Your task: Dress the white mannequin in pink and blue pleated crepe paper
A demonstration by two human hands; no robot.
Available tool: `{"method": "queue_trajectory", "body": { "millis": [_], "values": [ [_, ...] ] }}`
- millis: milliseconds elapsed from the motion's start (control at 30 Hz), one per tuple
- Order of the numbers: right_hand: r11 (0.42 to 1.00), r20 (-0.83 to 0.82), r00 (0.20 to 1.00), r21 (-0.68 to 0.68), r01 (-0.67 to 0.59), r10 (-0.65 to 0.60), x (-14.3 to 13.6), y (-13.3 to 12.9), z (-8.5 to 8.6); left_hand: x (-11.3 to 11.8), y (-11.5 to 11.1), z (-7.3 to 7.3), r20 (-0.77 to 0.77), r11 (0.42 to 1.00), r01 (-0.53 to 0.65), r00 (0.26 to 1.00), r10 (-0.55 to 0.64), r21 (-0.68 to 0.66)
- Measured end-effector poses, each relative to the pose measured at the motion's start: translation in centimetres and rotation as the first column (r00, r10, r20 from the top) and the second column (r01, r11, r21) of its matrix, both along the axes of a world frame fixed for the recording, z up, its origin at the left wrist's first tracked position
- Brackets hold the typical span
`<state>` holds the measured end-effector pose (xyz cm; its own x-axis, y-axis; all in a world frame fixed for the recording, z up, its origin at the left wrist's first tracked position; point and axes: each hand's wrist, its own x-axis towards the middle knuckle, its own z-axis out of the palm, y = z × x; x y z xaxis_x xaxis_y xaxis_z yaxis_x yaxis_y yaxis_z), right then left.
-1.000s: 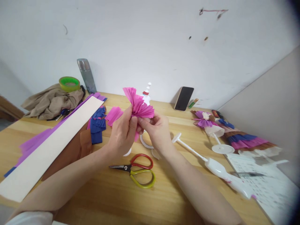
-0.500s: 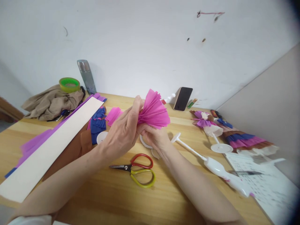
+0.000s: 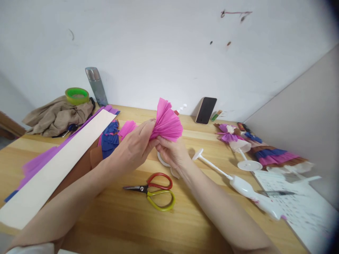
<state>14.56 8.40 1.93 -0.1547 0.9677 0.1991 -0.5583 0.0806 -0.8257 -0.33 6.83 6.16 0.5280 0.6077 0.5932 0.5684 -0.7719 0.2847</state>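
Note:
Pleated pink crepe paper fans out above my two hands over the middle of the table. My left hand is closed round its gathered lower end, fingers partly hidden behind the paper. From the other side my right hand pinches the same gathered base between thumb and fingers. Below the hands, scissors with one red and one yellow handle lie on the wood. A white ring-shaped object is partly covered by my right hand.
Left lie a long cream strip, blue crepe pieces and a cloth under green tape. A bottle and phone stand at the wall. Right are a white doll-like part, a ruffled paper skirt and written paper.
The pink paper and both hands have shifted slightly left. My left hand has turned and lowered its raised fingers against the gathered base.

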Motion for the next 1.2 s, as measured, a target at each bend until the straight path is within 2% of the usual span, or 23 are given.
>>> {"method": "queue_trajectory", "body": {
  "millis": [100, 167, 300, 367, 400, 467, 500, 600, 633, 667, 700, 767, 867, 967, 1100, 1200],
  "values": [
    [0.999, 0.003, 1.000, -0.041, -0.027, 0.027, 0.1, 0.0, 0.4, -0.3, 0.3, 0.3, 0.023, 0.987, -0.031, 0.999, 0.035, -0.157],
    [0.997, 0.047, 0.997, -0.058, -0.058, 0.060, 0.3, 0.0, 0.8, -0.5, 0.6, 0.4, 0.046, 0.969, -0.011, 0.999, 0.022, -0.247],
    [0.994, 0.274, 0.957, 0.029, -0.104, 0.092, 1.4, 0.1, 1.6, -0.8, 0.8, 0.5, 0.024, 0.937, 0.013, 1.000, -0.005, -0.349],
    [0.979, 0.405, 0.905, 0.087, -0.183, 0.133, 2.6, 0.5, 2.0, -0.9, 0.4, 0.7, -0.013, 0.946, -0.009, 1.000, 0.004, -0.323],
    [0.960, 0.487, 0.852, 0.085, -0.268, 0.195, 3.4, 0.8, 2.2, -1.0, 0.1, 0.7, -0.034, 0.955, -0.017, 0.999, 0.007, -0.296],
    [0.940, 0.598, 0.765, 0.055, -0.336, 0.238, 5.3, 1.6, 2.5, -1.1, -0.6, 0.8, -0.095, 0.971, 0.005, 0.995, -0.028, -0.241],
    [0.947, 0.636, 0.737, 0.030, -0.320, 0.229, 6.3, 2.1, 2.7, -1.1, -0.9, 0.7, -0.133, 0.977, 0.023, 0.990, -0.052, -0.213],
    [0.995, 0.555, 0.832, 0.092, -0.031, -0.025, 9.0, 2.6, 3.6, -1.1, -1.6, 0.3, -0.290, 0.988, 0.072, 0.951, -0.109, -0.137],
    [0.992, 0.516, 0.853, 0.123, 0.010, -0.072, 9.7, 2.4, 4.1, -1.0, -1.8, 0.2, -0.346, 0.990, 0.071, 0.932, -0.108, -0.118],
    [0.990, 0.504, 0.862, 0.138, -0.015, -0.057, 10.1, 1.9, 4.7, -0.8, -2.0, 0.2, -0.398, 0.993, 0.063, 0.912, -0.099, -0.103],
    [0.985, 0.510, 0.860, 0.163, -0.062, -0.030, 10.2, 1.3, 5.3, -0.7, -2.2, 0.2, -0.443, 0.994, 0.057, 0.892, -0.091, -0.090],
    [0.971, 0.591, 0.806, 0.201, -0.132, -0.013, 10.0, -0.3, 6.6, -0.3, -2.6, 0.6, -0.518, 0.996, 0.062, 0.851, -0.086, -0.064],
    [0.970, 0.688, 0.722, 0.215, -0.113, -0.069, 9.1, -1.9, 7.6, 0.1, -3.1, 1.2, -0.601, 0.997, 0.075, 0.796, -0.075, -0.025],
    [0.974, 0.723, 0.687, 0.200, -0.106, -0.073, 8.6, -2.0, 7.3, 0.1, -3.3, 1.4, -0.616, 0.996, 0.086, 0.783, -0.080, -0.020],
    [0.976, 0.746, 0.659, 0.202, -0.083, -0.098, 9.1, -1.2, 6.5, -0.6, -3.1, 0.8, -0.590, 0.984, 0.145, 0.787, -0.180, -0.107],
    [0.973, 0.780, 0.626, 0.158, -0.169, -0.018, 9.5, -1.1, 6.9, -0.8, -3.0, 0.4, -0.552, 0.972, 0.174, 0.801, -0.233, -0.158]
  ]
}}
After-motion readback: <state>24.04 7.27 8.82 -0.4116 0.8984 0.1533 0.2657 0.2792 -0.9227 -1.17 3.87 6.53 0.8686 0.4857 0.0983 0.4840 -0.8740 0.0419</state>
